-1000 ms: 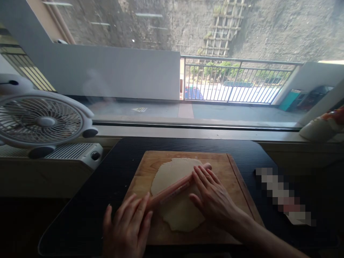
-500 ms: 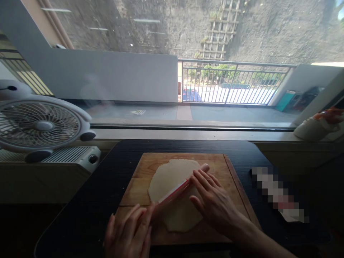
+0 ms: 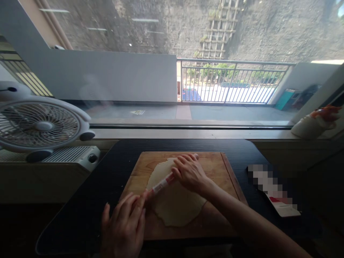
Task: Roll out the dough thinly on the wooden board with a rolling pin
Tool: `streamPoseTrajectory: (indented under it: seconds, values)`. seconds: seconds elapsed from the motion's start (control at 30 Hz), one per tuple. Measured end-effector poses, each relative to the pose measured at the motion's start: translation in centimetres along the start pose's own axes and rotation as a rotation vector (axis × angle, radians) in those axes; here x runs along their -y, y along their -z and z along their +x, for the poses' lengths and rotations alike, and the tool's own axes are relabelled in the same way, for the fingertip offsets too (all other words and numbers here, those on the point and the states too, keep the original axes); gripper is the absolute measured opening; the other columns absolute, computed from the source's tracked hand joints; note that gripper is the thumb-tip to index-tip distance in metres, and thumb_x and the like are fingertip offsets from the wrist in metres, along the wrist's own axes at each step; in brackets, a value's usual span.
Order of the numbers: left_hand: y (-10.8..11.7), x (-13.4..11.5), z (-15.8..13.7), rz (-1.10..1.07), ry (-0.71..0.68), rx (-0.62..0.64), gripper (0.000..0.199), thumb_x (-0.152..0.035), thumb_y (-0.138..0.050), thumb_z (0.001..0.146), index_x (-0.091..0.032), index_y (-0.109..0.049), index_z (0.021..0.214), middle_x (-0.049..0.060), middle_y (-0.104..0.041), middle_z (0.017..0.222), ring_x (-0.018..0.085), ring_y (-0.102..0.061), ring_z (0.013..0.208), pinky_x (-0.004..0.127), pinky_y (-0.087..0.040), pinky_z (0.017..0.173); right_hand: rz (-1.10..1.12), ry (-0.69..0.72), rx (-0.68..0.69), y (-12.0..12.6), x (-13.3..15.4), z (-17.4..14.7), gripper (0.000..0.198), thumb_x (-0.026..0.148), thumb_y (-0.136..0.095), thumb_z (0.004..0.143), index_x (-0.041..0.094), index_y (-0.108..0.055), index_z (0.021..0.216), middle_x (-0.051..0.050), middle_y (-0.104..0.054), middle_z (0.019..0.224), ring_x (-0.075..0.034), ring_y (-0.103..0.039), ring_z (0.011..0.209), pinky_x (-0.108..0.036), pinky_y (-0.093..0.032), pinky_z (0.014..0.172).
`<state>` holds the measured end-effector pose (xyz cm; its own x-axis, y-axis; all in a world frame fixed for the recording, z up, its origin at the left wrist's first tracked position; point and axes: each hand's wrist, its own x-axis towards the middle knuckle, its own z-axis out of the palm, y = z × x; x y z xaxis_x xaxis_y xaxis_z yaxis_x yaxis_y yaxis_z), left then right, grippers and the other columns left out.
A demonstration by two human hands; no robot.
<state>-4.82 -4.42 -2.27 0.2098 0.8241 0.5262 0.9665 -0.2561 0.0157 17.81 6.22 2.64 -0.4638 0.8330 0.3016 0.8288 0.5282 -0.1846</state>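
A rolling pin [image 3: 161, 185] with a pale and red label lies slantwise across a sheet of flattened dough [image 3: 178, 208]. The dough rests on a wooden board [image 3: 213, 168] and has an uneven round edge. My right hand [image 3: 189, 172] curls over the far part of the pin, whose tip shows just past the fingers. Over the near end is my left hand [image 3: 125, 220], fingers bent onto the pin and partly hiding that end. Both palms face down.
The board sits on a dark table [image 3: 107, 172]. A flat, blurred-out packet [image 3: 285, 209] lies at the right. To the left a white fan [image 3: 43, 125] stands on a heater [image 3: 77, 157]. Behind the table runs a window sill [image 3: 188, 133], with a white pot [image 3: 309, 125] at its right end.
The rolling pin has moved up and to the left over the dough. My right hand went with it and its fingers are more curled; my left hand has shifted slightly left.
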Motion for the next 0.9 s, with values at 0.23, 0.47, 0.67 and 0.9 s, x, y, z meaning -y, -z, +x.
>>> streamPoseTrajectory:
  seconds: [0.23, 0.47, 0.67, 0.9]
  values:
    - [0.0, -0.3, -1.0, -0.038, -0.072, 0.012, 0.05, -0.021, -0.045, 0.086, -0.028, -0.045, 0.135, 0.008, -0.06, 0.122, 0.025, -0.053, 0.114, 0.056, -0.015, 0.11, -0.056, -0.005, -0.07, 2.0, -0.4, -8.3, 0.034, 0.038, -0.04, 0.094, 0.018, -0.058, 0.116, -0.012, -0.058, 0.124, -0.026, -0.048, 0.119, -0.042, -0.033, 0.104]
    - [-1.9, -1.6, 5.6, 0.059, 0.102, 0.031, 0.041, -0.026, -0.04, 0.091, -0.015, -0.051, 0.129, 0.013, -0.061, 0.12, 0.028, -0.049, 0.118, 0.059, -0.014, 0.107, 0.004, -0.217, 0.014, -1.4, -1.2, 4.8, 0.042, 0.042, -0.029, 0.098, 0.02, -0.056, 0.121, -0.011, -0.047, 0.137, -0.027, -0.031, 0.133, -0.045, -0.033, 0.101]
    - [-0.6, -2.1, 1.1, -0.001, -0.038, 0.002, 0.04, -0.021, -0.044, 0.087, -0.019, -0.053, 0.126, 0.009, -0.063, 0.118, 0.023, -0.058, 0.102, 0.055, -0.015, 0.109, -0.013, 0.004, -0.055, 1.0, 0.4, -6.8, 0.048, 0.042, -0.039, 0.094, 0.013, -0.046, 0.132, -0.014, -0.046, 0.139, -0.027, -0.037, 0.13, -0.044, -0.028, 0.108]
    - [-1.0, -1.6, 4.0, 0.007, 0.032, 0.064, 0.038, -0.03, -0.038, 0.092, -0.018, -0.057, 0.122, 0.009, -0.063, 0.119, 0.025, -0.052, 0.113, 0.057, -0.012, 0.11, 0.006, -0.123, -0.054, 0.8, 0.1, -5.9, 0.032, 0.035, -0.034, 0.096, 0.02, -0.062, 0.107, -0.008, -0.062, 0.118, -0.022, -0.052, 0.114, -0.04, -0.033, 0.104]
